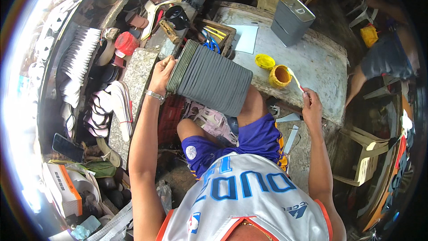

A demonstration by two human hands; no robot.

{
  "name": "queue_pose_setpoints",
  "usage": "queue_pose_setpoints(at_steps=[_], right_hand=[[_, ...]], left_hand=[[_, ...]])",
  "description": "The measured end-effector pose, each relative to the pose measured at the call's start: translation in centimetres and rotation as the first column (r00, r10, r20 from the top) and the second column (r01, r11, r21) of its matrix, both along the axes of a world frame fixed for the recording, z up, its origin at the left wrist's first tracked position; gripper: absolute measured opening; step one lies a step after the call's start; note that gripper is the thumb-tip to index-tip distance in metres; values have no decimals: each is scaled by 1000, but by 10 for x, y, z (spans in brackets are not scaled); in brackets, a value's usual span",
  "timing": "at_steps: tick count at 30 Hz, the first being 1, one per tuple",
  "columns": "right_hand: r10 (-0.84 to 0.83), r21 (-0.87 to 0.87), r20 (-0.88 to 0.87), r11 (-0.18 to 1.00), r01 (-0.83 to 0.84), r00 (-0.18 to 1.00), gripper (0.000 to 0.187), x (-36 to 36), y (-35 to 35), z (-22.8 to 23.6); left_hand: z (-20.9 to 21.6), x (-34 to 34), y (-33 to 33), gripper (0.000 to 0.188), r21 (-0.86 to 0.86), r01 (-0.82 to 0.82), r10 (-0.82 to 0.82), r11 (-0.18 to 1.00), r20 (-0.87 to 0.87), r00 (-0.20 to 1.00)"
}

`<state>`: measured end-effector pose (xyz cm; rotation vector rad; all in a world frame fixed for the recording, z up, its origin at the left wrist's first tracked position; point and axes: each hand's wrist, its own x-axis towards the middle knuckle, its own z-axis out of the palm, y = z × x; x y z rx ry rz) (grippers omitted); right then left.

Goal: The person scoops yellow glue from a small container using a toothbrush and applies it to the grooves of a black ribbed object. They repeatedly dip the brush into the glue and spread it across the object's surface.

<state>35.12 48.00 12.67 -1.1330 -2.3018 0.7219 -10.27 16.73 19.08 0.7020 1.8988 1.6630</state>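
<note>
My left hand [164, 75] is closed around the left end of a thick stack of dark grey strips [211, 80]. The strips lie edge to edge like a ribbed block, tilted above my knees. Between the fingers of my right hand [312, 107] is a small brush [297, 81] with a pale, yellowish head and a reddish handle end. Its head is beside the rim of an open yellow jar [280, 76] with brownish stains inside. Close by, the jar's yellow lid [265, 61] lies on the worn table [325, 69].
A grey block-like stack [292, 20] stands at the table's back, near a pale sheet [245, 39]. Blue scissors [211, 44] lie in a wooden tray. On the left are a black mug [177, 17], a red container [126, 43], sole-shaped pieces [120, 102] and a phone [67, 147]. Another person [387, 58] is at right.
</note>
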Motion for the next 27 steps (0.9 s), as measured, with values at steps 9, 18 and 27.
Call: queue_pose_setpoints(at_steps=[9, 18, 27], right_hand=[[-8, -115, -82, 993, -1, 997, 26, -24, -5, 13], [-8, -96, 40, 995, 12, 999, 25, -13, 4, 19], [65, 159, 301, 980, -117, 951, 27, -1, 27, 27]], left_hand=[[5, 11, -2, 41, -4, -3, 3, 1000, -22, 1000], [4, 14, -6, 41, 12, 8, -7, 1000, -79, 997], [3, 26, -7, 22, 20, -165, 166, 986, -37, 985]])
